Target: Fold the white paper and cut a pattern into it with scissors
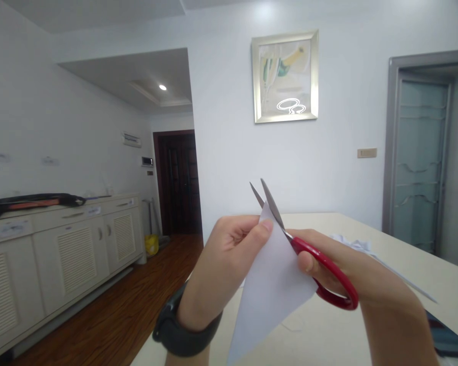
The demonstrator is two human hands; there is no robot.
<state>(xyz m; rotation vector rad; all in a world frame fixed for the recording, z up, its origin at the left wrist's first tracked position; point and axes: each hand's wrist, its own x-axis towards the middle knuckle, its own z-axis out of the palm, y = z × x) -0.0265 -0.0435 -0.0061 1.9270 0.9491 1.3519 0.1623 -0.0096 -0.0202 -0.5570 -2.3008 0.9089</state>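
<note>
Holds with the left hand [238,249] a piece of white paper [275,284], pinching it between thumb and fingers close to its pointed top. Grips with the right hand [339,251] a pair of scissors [318,256] by the red handles; cannot tell the exact place of each finger in the loops. Points the scissors upward and slightly to the left, with the blades spread and the top of the paper between them. Has the paper raised over the bench [328,340], with one corner reaching down to the lower edge of the view. Wears a dark band [187,328] on the left wrist. Has also on the bench, past the right hand, some paper scraps [353,244] and, at the right edge of the view, a dark flat screen [448,334]. Faces a wall [229,142] with a framed picture [286,76].
</note>
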